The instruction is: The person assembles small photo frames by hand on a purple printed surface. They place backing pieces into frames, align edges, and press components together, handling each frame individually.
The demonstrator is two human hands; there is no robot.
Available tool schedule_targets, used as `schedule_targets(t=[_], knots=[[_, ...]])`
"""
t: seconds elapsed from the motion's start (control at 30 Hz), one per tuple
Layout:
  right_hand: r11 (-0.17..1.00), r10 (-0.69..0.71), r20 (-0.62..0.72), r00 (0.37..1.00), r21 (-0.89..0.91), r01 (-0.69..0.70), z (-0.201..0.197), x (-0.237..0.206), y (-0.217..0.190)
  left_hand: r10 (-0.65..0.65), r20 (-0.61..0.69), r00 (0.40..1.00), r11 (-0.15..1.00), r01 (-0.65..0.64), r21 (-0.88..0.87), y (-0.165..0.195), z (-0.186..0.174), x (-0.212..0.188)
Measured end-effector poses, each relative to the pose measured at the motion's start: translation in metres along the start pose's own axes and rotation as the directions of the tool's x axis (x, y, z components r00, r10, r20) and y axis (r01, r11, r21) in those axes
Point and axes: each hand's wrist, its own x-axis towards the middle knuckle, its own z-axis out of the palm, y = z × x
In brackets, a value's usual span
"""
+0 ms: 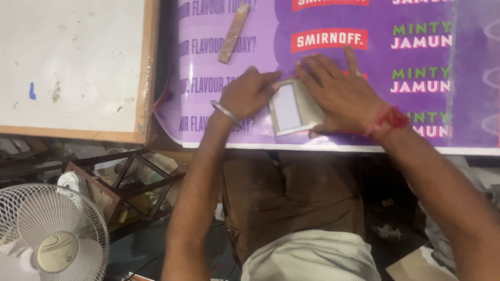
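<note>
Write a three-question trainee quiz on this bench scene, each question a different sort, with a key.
1. True or false: both hands touch the small frame.
2. Which lies on the purple sheet above the left hand? A) scissors B) a wood strip C) a brush
3. Fill in: the right hand has a red ____ at the wrist.

Key: 1 true; 2 B; 3 thread.

Purple printed sheet (333, 57), beige-framed white card (292, 106)
</note>
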Motion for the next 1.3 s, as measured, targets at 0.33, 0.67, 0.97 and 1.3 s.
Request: schedule_targets(t=[0.33, 0.67, 0.97, 1.3], knots=[[0.983, 0.005, 0.216, 0.976, -0.18, 0.035, -0.019, 0.001, -0.02, -0.097, -0.603, 0.792, 0.978, 0.19, 0.092, 0.057, 0.087, -0.05], [1.0, 0.021, 0.142, 0.99, 0.013, -0.023, -0.014, 0.005, -0.003, -0.186, -0.544, 0.818, 0.952, 0.287, 0.107, 0.063, 0.083, -0.039], [0.993, 0.084, 0.008, 0.996, 0.081, -0.085, 0.0, -0.005, -0.001, -0.1, -0.51, 0.854, 0.967, 0.204, 0.152, 0.076, 0.077, -0.034], [0.956, 0.114, 0.084, 0.99, 0.261, -0.133, -0.02, -0.049, -0.015, -0.041, -0.515, 0.856, 0.917, -0.172, -0.359, -0.019, 0.052, -0.072]])
